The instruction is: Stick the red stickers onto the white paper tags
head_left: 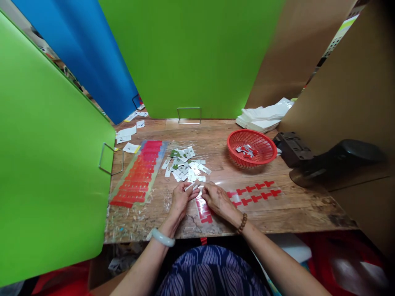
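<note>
My left hand [181, 199], with a pale bangle at its wrist, is closed on a small flat white piece [195, 186] at its fingertips. Beside it, my right hand [218, 199] has its thumb and fingers pinched together; whatever lies between them is too small to make out. Just beyond my hands spreads a pile of small white and grey flat pieces [184, 168], some with green on them. Under and between the hands lies a clear strip with red T-shaped stickers [203, 210]. More red stickers on clear film [254, 193] extend to the right.
A red plastic basket [262, 142] holds several red-and-white pieces [247, 151]. Layered sheets of red stickers [138, 174] lie left. White papers [262, 116] are stacked at back right, near a dark metal block [293, 149]. Green panels [191, 57] and brown boards [345, 102] surround the wooden table [256, 222].
</note>
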Demonstrator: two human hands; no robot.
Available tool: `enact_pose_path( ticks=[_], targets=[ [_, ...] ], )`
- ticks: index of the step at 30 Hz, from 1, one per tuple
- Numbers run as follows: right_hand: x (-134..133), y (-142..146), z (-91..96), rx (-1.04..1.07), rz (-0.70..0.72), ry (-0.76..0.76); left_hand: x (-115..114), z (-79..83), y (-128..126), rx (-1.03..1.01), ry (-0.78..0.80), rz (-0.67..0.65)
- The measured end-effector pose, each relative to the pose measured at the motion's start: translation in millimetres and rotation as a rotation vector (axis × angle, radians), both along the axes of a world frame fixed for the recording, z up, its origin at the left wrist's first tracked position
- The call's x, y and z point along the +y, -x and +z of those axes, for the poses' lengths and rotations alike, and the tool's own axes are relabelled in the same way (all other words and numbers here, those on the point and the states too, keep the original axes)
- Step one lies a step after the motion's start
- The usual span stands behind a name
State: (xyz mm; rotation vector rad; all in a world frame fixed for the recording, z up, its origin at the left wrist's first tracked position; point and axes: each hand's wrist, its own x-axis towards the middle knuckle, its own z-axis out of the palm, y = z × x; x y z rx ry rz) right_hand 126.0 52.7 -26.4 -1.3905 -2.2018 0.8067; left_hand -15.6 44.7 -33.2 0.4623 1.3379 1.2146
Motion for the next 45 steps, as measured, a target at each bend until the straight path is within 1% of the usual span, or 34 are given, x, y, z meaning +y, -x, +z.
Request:
enact_pose_path(
  ticks=[5, 8, 12, 16, 20, 26, 29, 33, 37, 42, 45],
  targets=[
    [-12.2, -0.5, 2.1, 0.062, -0.02, -0.078, 1.6, 2.2, 3.1, -0.007, 0.009, -0.036],
    [-19.7, 0.4, 0.4, 0.106, -0.047, -0.082, 1.7, 2.4, 3.8, 0.003, 0.006, -0.038],
    [-20.7, 4.6, -1.5, 0.12, -0.105, -0.076, 1.8, -1.0, 3.2, 0.017, -0.01, -0.038],
    [-19.6, 7.9, -2.6, 0.085, -0.143, -0.098, 1.3, -4.2, 2.7, 0.033, -0.022, -0.034],
    [-21.1, 6.2, -3.2, 0.078, -0.118, -0.11, 0.7, -4.8, 2.7, 0.04, -0.027, -0.033],
    [-18.7, -0.5, -2.1, 0.192, -0.069, -0.097, 0.6, -5.6, 3.5, 0.036, -0.033, -0.041],
    [-17.5, 0.5, -2.5, 0.187, -0.087, -0.065, 0.4, -5.5, 3.4, 0.035, -0.031, -0.04],
    [-19.4, 2.4, -3.9, 0.178, -0.118, -0.092, 0.2, -3.2, 2.3, 0.037, -0.026, -0.034],
    [-25.7, -1.5, -5.5, 0.215, -0.052, -0.106, -0.6, 0.0, 0.8, 0.044, -0.025, -0.026],
    [-34.1, -8.1, -4.4, 0.333, 0.014, -0.045, -0.1, 0.5, 0.4, 0.042, -0.015, -0.031],
    [-35.2, -11.4, -4.3, 0.442, -0.019, 0.023, 1.2, 0.6, 2.3, 0.028, 0.002, -0.041]
  ],
)
